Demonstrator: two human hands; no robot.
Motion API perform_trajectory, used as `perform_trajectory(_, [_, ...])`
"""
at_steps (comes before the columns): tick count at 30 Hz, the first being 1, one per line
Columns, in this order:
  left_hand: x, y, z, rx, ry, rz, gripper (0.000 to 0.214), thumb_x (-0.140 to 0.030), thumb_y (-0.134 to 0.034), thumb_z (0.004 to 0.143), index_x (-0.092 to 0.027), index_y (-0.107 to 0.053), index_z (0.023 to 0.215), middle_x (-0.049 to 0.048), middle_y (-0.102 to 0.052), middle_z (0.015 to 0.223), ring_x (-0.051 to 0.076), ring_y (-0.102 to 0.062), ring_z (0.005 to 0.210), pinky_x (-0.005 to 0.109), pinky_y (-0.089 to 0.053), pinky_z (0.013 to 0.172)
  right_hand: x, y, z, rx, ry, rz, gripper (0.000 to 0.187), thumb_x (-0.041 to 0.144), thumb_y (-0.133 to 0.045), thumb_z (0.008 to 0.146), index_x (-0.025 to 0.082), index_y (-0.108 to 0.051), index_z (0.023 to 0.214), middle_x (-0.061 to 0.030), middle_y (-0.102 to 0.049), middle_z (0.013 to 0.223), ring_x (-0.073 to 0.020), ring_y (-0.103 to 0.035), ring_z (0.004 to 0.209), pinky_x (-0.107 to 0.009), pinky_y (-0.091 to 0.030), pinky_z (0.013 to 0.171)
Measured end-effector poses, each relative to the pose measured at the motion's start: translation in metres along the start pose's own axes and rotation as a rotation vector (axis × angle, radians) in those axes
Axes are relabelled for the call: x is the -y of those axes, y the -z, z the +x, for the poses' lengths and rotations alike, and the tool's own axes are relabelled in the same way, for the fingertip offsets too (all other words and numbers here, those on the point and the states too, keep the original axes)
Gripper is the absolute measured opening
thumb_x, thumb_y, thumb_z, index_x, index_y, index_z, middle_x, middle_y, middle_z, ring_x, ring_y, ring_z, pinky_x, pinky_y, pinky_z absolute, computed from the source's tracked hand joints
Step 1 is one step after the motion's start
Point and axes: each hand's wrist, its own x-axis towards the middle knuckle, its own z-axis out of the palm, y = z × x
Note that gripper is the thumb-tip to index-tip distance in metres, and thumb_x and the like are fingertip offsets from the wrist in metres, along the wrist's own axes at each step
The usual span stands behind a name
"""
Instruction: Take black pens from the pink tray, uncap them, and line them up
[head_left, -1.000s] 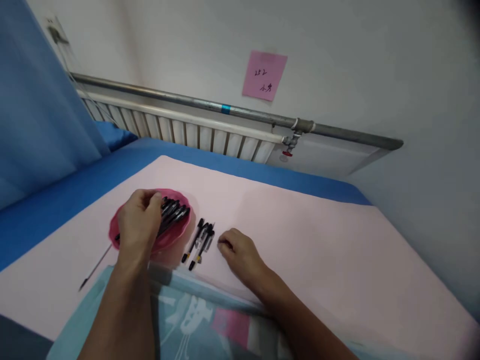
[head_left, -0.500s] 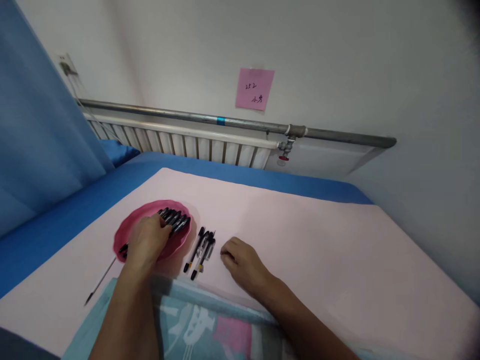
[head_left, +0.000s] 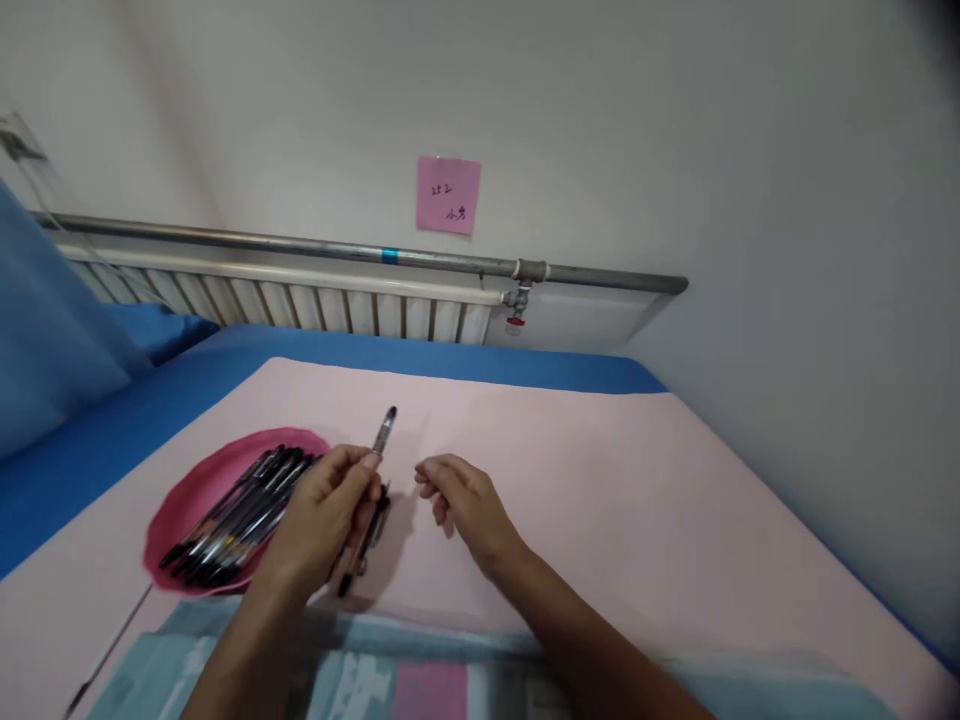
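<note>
My left hand [head_left: 321,510] is closed around a capped pen [head_left: 384,432], whose clear and black end points up and away. It is raised over the pink surface, between the basket and my right hand. My right hand [head_left: 472,510] hovers just to the right, fingers curled and tips drawn together, with nothing visible in them. Below my left hand lie a few black pens [head_left: 365,545], partly hidden by it. To the left, a pink scalloped basket [head_left: 159,540] holds several black pens [head_left: 244,515] side by side.
A thin white stick-like pen [head_left: 112,640] lies left of the basket. Patterned teal cloth [head_left: 360,635] runs along the near edge. Beyond the pink mat [head_left: 570,480] are a blue border [head_left: 450,357], a radiator [head_left: 345,310] and a pipe [head_left: 300,243]. A blue curtain [head_left: 52,330] hangs left.
My left hand has lifted a pen out of the basket and brought it right, over the loose pens. My right hand has turned and loosened slightly. The view has swung right.
</note>
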Motion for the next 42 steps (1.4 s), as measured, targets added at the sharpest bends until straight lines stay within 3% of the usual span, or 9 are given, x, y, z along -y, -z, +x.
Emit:
perform_trajectory(3, [0.004,-0.028,-0.004,0.215,0.122,-0.114,0.029,-0.048,-0.053,0.076,-0.020,-0.046,0.071,-0.0092,-0.040,0.050,0.003,-0.026,0.034,0.017,-0.016,0.034,0.012,0.001,0.000,-0.035,0.037,0.319,0.032,0.043,-0.046,0.081,0.016,-0.061,0.087,-0.0069,-0.061,0.083,-0.0137,-0.055,0.068,-0.023,-0.041,0.051])
perform_trajectory(6, [0.008,-0.045,-0.003,0.302,0.197,-0.172,0.030,-0.048,-0.055,0.073,-0.020,-0.047,0.073,-0.0098,-0.039,0.050,0.002,-0.024,0.035,0.016,-0.013,0.035,0.013,0.005,0.004,-0.135,0.011,0.395,0.026,0.040,-0.054,0.077,0.015,-0.060,0.078,-0.0057,-0.062,0.077,-0.0112,-0.053,0.060,-0.022,-0.039,0.049])
perform_trajectory(13, [0.011,-0.051,0.000,0.263,0.260,-0.122,0.033,-0.050,-0.058,0.067,-0.019,-0.048,0.074,-0.0094,-0.042,0.049,0.002,-0.025,0.034,0.016,-0.012,0.035,0.006,0.041,0.019,-0.457,-0.008,0.610,0.016,0.032,-0.058,0.070,0.016,-0.054,0.070,-0.0020,-0.059,0.070,-0.0096,-0.051,0.057,-0.021,-0.043,0.049])
perform_trajectory(18, [0.016,-0.051,0.001,0.193,0.173,-0.072,0.031,-0.049,-0.056,0.070,-0.019,-0.047,0.071,-0.0095,-0.040,0.047,0.004,-0.027,0.035,0.017,-0.015,0.035,0.011,0.033,0.006,-0.215,-0.275,0.541,0.015,0.027,-0.061,0.066,0.018,-0.052,0.074,0.0064,-0.049,0.057,-0.0013,-0.029,0.035,-0.014,-0.015,0.032])
perform_trajectory(20, [0.020,-0.051,0.001,0.188,0.103,-0.009,0.029,-0.048,-0.054,0.073,-0.020,-0.047,0.071,-0.0094,-0.039,0.047,0.005,-0.028,0.037,0.018,-0.018,0.036,0.013,0.023,0.001,-0.137,-0.286,0.483,0.021,0.032,-0.064,0.066,0.017,-0.051,0.068,0.0073,-0.046,0.055,-0.0002,-0.026,0.034,-0.015,-0.013,0.032])
perform_trajectory(28, [0.030,-0.056,-0.001,0.036,-0.165,0.267,0.023,-0.042,-0.055,0.076,-0.020,-0.052,0.069,-0.0045,-0.050,0.057,0.010,-0.045,0.054,0.022,-0.033,0.051,0.008,0.011,0.001,-0.202,-0.254,0.538,0.027,0.031,-0.072,0.059,0.017,-0.049,0.061,0.0119,-0.029,0.040,-0.0014,-0.022,0.034,-0.016,-0.014,0.034])
perform_trajectory(33, [0.028,-0.059,-0.003,0.132,0.074,-0.052,0.030,-0.046,-0.056,0.074,-0.019,-0.047,0.064,-0.0079,-0.040,0.047,0.005,-0.030,0.038,0.019,-0.020,0.037,0.008,0.011,0.003,-0.191,-0.217,0.609,0.023,0.026,-0.071,0.058,0.016,-0.051,0.059,0.0113,-0.029,0.039,-0.0012,-0.021,0.035,-0.017,-0.013,0.035])
perform_trajectory(37, [0.023,-0.059,-0.004,0.241,0.286,-0.330,0.030,-0.047,-0.059,0.071,-0.019,-0.048,0.070,-0.0085,-0.043,0.051,0.001,-0.020,0.032,0.017,-0.008,0.033,0.012,0.014,0.005,-0.096,-0.231,0.646,0.020,0.026,-0.071,0.058,0.014,-0.056,0.062,0.0069,-0.044,0.048,-0.0008,-0.026,0.038,-0.017,-0.012,0.035])
perform_trajectory(42, [0.021,-0.059,-0.004,0.252,0.280,-0.377,0.030,-0.047,-0.058,0.072,-0.018,-0.050,0.073,-0.0076,-0.046,0.054,0.001,-0.022,0.032,0.016,-0.008,0.033,0.013,0.018,0.005,-0.068,-0.244,0.656,0.026,0.030,-0.070,0.062,0.014,-0.062,0.081,0.0017,-0.058,0.071,0.0000,-0.030,0.038,-0.017,-0.013,0.034])
